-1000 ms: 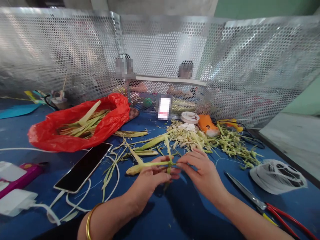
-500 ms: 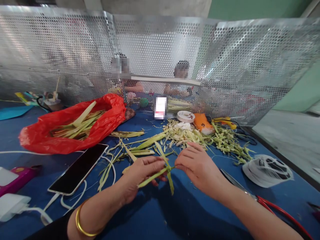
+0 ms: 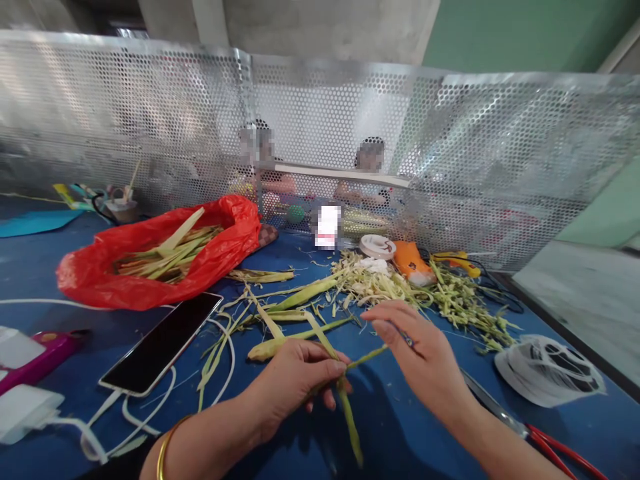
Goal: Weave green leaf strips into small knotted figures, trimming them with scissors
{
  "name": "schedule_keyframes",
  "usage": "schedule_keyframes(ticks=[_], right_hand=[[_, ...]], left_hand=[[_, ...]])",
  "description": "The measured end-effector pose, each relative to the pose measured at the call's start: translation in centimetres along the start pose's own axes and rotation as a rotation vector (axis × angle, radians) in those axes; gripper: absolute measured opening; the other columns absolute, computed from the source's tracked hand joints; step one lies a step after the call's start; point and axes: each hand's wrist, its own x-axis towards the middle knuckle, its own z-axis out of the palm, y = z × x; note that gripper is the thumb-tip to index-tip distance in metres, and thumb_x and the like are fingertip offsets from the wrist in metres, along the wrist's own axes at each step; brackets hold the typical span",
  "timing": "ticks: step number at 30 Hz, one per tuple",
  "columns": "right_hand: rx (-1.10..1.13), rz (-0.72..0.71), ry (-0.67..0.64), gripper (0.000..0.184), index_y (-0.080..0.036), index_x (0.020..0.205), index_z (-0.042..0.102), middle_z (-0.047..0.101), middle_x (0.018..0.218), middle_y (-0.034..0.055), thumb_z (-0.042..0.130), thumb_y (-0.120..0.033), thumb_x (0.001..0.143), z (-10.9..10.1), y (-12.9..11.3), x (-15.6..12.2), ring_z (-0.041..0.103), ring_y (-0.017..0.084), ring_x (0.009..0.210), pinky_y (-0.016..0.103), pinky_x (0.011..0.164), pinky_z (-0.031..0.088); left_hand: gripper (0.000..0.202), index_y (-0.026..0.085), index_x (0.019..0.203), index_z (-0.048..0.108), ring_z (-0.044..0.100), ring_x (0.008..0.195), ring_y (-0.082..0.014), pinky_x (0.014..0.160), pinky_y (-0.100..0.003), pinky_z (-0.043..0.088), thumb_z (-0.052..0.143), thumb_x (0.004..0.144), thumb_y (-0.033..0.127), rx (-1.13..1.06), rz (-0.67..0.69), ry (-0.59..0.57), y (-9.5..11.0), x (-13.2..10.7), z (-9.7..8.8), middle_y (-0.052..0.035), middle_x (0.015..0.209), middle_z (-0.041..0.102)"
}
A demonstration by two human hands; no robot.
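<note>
My left hand (image 3: pixel 313 373) is closed, thumb over fingers, on crossed green leaf strips (image 3: pixel 351 420). One strip hangs down below the thumb, another rises behind the fingers, and a thin end points right. Just beyond that end is my right hand (image 3: pixel 417 340), its fingers stretched out and thumb apart, with no strip visibly gripped. Behind both hands lie loose long leaves (image 3: pixel 310 293) and a heap of pale plant shreds (image 3: pixel 370 283).
A red plastic bag (image 3: pixel 95 273) of leaves lies left, above a phone (image 3: pixel 160 347) with a white cable. At right are red-handled scissors (image 3: pixel 550 447), a white spool (image 3: pixel 547 373) and green clippings (image 3: pixel 460 300). A perforated metal screen (image 3: pixel 320 107) stands behind; two people sit beyond it.
My right hand has let go of the thin strip end and moved right, its fingers opening. My left thumb now presses on the crossing of the strips. The camera view has tilted up slightly.
</note>
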Motion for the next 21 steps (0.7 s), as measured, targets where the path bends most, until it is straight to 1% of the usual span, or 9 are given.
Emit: schedule_keyframes(ticks=[2, 3, 6, 9, 12, 14, 17, 19, 21], right_hand=[[-0.053, 0.033, 0.044, 0.019, -0.024, 0.091, 0.07, 0.067, 0.089, 0.0044, 0.053, -0.032, 0.092, 0.1, -0.2, 0.0, 0.062, 0.02, 0.085, 0.035, 0.078, 0.044], [-0.085, 0.024, 0.021, 0.016, -0.025, 0.088, 0.071, 0.066, 0.084, 0.0032, 0.056, -0.032, 0.09, 0.3, -0.4, -0.1, 0.061, 0.019, 0.081, 0.036, 0.078, 0.043], [-0.082, 0.049, -0.16, 0.004, -0.025, 0.078, 0.071, 0.064, 0.072, -0.0015, 0.069, -0.027, 0.08, 1.5, -1.3, -0.3, 0.059, 0.017, 0.072, 0.034, 0.074, 0.041], [0.06, 0.197, -0.303, 0.015, -0.02, 0.062, 0.062, 0.058, 0.062, -0.004, 0.069, -0.02, 0.075, 2.5, -2.0, -0.5, 0.055, 0.013, 0.062, 0.025, 0.059, 0.04], [0.172, 0.259, -0.275, 0.019, -0.019, 0.061, 0.056, 0.057, 0.06, -0.0044, 0.062, -0.016, 0.08, 2.6, -2.4, -0.7, 0.054, 0.011, 0.058, 0.022, 0.054, 0.04], [0.126, 0.15, -0.136, 0.014, -0.02, 0.069, 0.058, 0.061, 0.063, -0.0039, 0.059, -0.016, 0.082, 2.3, -2.7, -1.0, 0.057, 0.012, 0.061, 0.024, 0.06, 0.042], [-0.043, -0.142, 0.06, 0.011, -0.02, 0.076, 0.059, 0.065, 0.068, -0.0042, 0.056, -0.013, 0.084, 1.8, -3.3, -1.5, 0.059, 0.012, 0.062, 0.031, 0.079, 0.041], [-0.133, -0.297, 0.095, 0.013, -0.02, 0.079, 0.059, 0.066, 0.068, -0.0047, 0.055, -0.009, 0.086, 2.0, -3.5, -1.9, 0.059, 0.01, 0.06, 0.036, 0.092, 0.035], [-0.191, -0.382, 0.111, 0.014, -0.019, 0.082, 0.061, 0.069, 0.071, -0.0035, 0.054, -0.008, 0.086, 2.4, -3.6, -2.3, 0.062, 0.011, 0.064, 0.038, 0.098, 0.031]], left_hand=[[0.024, 0.012, 0.082, 0.072, 0.057, 0.045, -0.0069, 0.037, -0.014, 0.032, 0.066, 0.073, 0.034, 0.04, 0.002, -0.025, -0.1, -0.3, 0.2, -0.007, 0.075, 0.074], [0.024, 0.012, 0.078, 0.072, 0.057, 0.044, -0.007, 0.037, -0.014, 0.032, 0.065, 0.073, 0.035, 0.069, 0.0, -0.043, -0.1, -0.4, 0.4, -0.0066, 0.073, 0.074], [0.031, 0.012, 0.072, 0.072, 0.056, 0.041, -0.0074, 0.036, -0.015, 0.031, 0.064, 0.074, 0.042, 0.157, -0.015, -0.103, -0.3, -0.9, 1.1, -0.0055, 0.068, 0.072], [0.033, 0.013, 0.076, 0.072, 0.055, 0.041, -0.008, 0.036, -0.016, 0.032, 0.063, 0.073, 0.044, 0.214, -0.018, -0.143, -0.6, -1.0, 1.7, -0.0054, 0.069, 0.072], [0.03, 0.012, 0.068, 0.069, 0.054, 0.04, -0.0082, 0.035, -0.016, 0.031, 0.061, 0.073, 0.04, 0.209, -0.034, -0.112, -0.7, -0.8, 1.7, -0.0061, 0.067, 0.071], [0.029, 0.013, 0.062, 0.066, 0.054, 0.041, -0.0086, 0.035, -0.016, 0.031, 0.059, 0.074, 0.039, 0.166, -0.028, -0.059, -0.6, -0.6, 1.5, -0.0051, 0.063, 0.069], [0.027, 0.014, 0.058, 0.063, 0.056, 0.044, -0.0104, 0.037, -0.017, 0.034, 0.059, 0.072, 0.038, 0.038, 0.018, 0.053, -0.3, -0.2, 1.1, -0.0009, 0.054, 0.062], [0.025, 0.015, 0.058, 0.062, 0.058, 0.047, -0.0116, 0.04, -0.018, 0.037, 0.063, 0.07, 0.037, -0.069, 0.05, 0.13, -0.3, -0.1, 1.0, 0.0005, 0.052, 0.059], [0.025, 0.015, 0.059, 0.061, 0.057, 0.049, -0.0113, 0.043, -0.018, 0.038, 0.066, 0.069, 0.038, -0.188, 0.063, 0.158, -0.3, 0.0, 0.9, 0.001, 0.054, 0.059]])
